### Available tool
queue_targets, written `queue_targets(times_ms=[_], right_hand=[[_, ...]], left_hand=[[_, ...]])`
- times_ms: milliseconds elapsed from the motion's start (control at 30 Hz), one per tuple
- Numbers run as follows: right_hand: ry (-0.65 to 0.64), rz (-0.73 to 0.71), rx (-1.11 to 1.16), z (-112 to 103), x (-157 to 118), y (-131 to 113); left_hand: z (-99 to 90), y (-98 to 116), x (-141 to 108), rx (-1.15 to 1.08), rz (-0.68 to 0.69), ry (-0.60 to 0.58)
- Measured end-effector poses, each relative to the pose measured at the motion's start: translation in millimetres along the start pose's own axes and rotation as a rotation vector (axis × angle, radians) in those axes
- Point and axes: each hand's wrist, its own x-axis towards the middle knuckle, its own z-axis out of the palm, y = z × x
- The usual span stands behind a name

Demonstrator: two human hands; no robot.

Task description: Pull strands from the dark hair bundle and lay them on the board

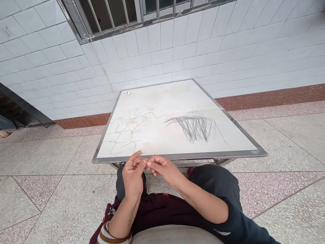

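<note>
My left hand (133, 174) and my right hand (163, 168) meet just in front of the table's near edge. Both are closed in a pinch, thumb tips almost touching. Whatever lies between the fingertips is too thin or hidden to make out. A tan strip (138, 153), perhaps tape, wraps a fingertip of the left hand. Beyond that hand, several bent thin dark wires (131, 131) lie spread in zigzags over the table's left part. To the right, a loose pile of straighter thin wires (194, 126) lies fanned out.
The white table (162, 96) has a grey metal rim and stands close to a tiled wall (165, 51). A small red-and-white object (128, 93) sits at its far left corner. Above is a barred window (122, 15). My knees (215, 181) are under the near edge.
</note>
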Motion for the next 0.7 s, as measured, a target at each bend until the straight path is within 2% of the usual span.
queue_targets(times_ms=[100,233,500,700], right_hand=[[-0.002,0.012,0.081,-0.5,1.1,0.5],[0.012,0.030,0.139,-2.2,1.4,0.1],[-0.009,0.035,0.152,-2.0,2.4,2.3],[-0.003,0.026,0.132,0.2,2.5,0.9]], left_hand=[[-0.5,-0.5,1.3,-0.007,0.000,-0.018],[-1.7,0.9,3.7,-0.004,0.047,0.036],[-1.9,2.4,3.1,0.070,0.092,-0.011],[-1.2,4.8,1.5,0.191,0.136,0.006]])
